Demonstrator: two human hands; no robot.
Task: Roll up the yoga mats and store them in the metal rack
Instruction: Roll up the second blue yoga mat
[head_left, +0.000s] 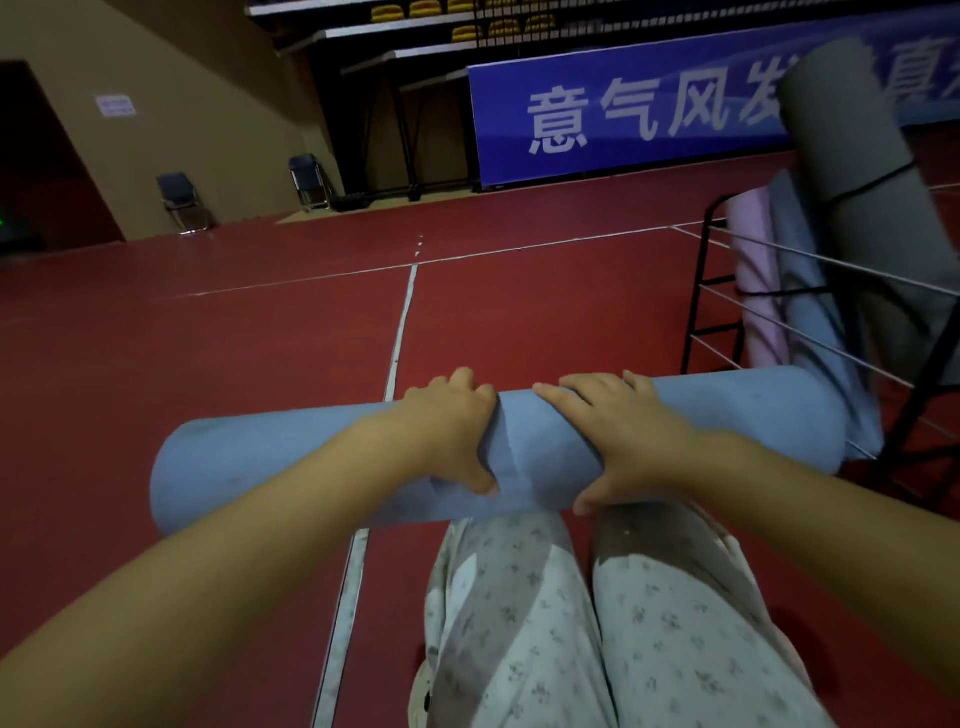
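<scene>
Above the patterned trousers (597, 623), the rolled blue mat (270, 457), lying crosswise, is clasped by left hand (457, 431) and right hand (628, 441); the metal rack (698, 291) is nearer the right.

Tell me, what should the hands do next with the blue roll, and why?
Probably carry the blue rolled mat right, toward the metal rack. The left hand and right hand already grip it, fully rolled. The rack holds a pink mat and a grey mat.
</scene>
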